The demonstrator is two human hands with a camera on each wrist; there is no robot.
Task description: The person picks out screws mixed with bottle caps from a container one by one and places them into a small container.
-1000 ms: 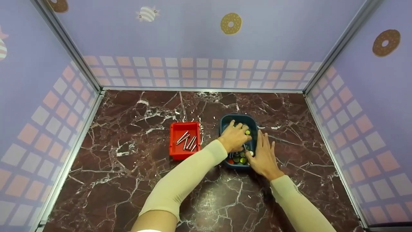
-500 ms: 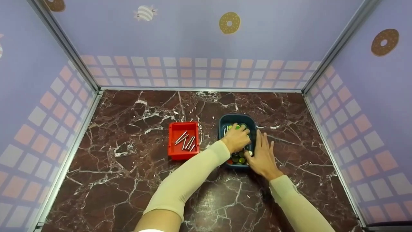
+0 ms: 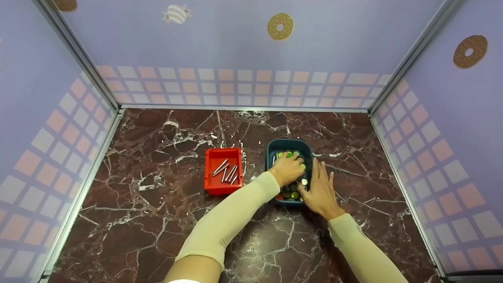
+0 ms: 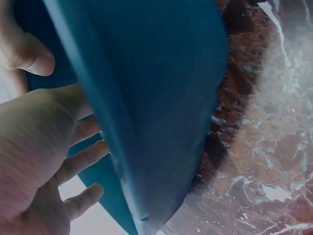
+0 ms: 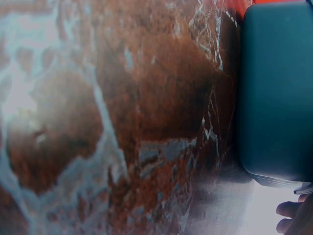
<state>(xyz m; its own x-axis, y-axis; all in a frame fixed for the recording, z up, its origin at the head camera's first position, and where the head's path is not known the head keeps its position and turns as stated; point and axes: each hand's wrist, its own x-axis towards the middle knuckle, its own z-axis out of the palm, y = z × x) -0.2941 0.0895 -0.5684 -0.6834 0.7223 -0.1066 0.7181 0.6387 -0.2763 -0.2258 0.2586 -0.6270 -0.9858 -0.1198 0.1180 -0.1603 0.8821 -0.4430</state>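
Note:
A deep dark-teal bin [image 3: 289, 142] holds several small round discs, among them a green disc [image 3: 289, 155], a white disc [image 3: 304, 182] and a yellow-green disc [image 3: 295, 195]. My left hand [image 3: 288, 169] reaches down into it from the left. In the left wrist view its fingers [image 4: 80, 161] are spread and loosely bent behind the bin's wall; what the fingertips touch is partly hidden. My right hand [image 3: 321, 192] holds the bin's right wall, thumb inside the rim and fingers along the outside. A thin silver piece [image 3: 274, 160] stands at the bin's left inner wall.
Left of the teal bin stands a red bin [image 3: 224, 190] with several silver screws [image 3: 221, 167] lying in it. Both are on a dark red marbled table [image 3: 157, 220]. Patterned purple panels [image 3: 243, 51] enclose the back and sides.
My left hand has moved slightly down and toward the bin's left wall, uncovering the green disc and the silver piece. My right hand stays at the right wall.

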